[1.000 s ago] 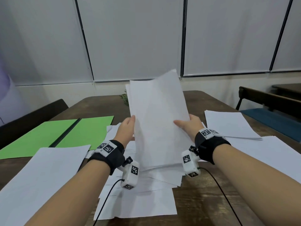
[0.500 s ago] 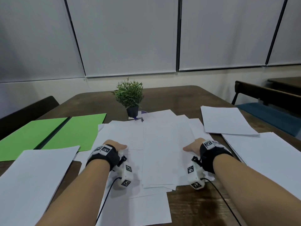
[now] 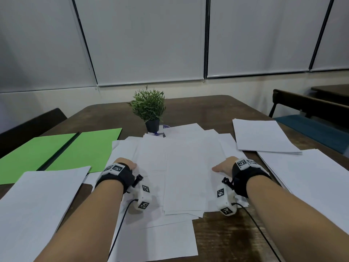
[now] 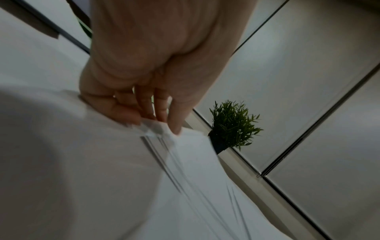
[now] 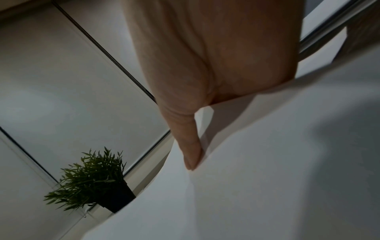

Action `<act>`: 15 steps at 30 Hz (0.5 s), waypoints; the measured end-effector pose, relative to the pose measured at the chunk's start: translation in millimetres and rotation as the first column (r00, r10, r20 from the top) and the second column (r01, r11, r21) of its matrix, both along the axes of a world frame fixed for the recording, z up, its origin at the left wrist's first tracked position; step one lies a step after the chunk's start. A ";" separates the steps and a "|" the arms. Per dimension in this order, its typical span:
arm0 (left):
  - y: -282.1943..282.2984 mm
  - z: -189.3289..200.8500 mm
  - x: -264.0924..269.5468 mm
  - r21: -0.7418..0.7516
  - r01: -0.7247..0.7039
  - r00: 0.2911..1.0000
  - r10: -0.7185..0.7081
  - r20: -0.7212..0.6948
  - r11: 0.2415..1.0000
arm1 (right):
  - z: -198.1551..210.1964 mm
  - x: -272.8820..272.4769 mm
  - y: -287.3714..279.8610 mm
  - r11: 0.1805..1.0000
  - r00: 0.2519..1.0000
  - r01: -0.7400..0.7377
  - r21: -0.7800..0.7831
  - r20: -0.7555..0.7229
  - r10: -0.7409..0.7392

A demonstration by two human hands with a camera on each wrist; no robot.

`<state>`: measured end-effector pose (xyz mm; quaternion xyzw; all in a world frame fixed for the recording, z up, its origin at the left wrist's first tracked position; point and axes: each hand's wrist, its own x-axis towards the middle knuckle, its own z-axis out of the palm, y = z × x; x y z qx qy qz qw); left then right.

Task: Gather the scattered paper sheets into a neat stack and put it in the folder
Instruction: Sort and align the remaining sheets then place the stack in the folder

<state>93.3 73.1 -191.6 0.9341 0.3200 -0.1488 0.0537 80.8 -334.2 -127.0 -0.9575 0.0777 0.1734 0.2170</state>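
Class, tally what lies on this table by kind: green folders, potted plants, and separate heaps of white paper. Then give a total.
Green folder: 1
Potted plant: 1
Heaps of white paper: 4, namely central heap, left heap, far-right heap, near-right heap
Total: 6
Single sheets within the heaps cannot be counted.

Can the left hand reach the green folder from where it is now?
Probably yes. The folder lies open just left of the left hand, with nothing standing between them. But that hand is now pinching the edge of the paper pile, so it would have to let go first.
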 end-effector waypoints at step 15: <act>-51.4 60.4 -77.5 -0.108 0.096 0.966 -0.066 0.249 0.990 | -0.6 -1.7 0.4 0.999 1.000 -0.010 0.046 0.007 0.009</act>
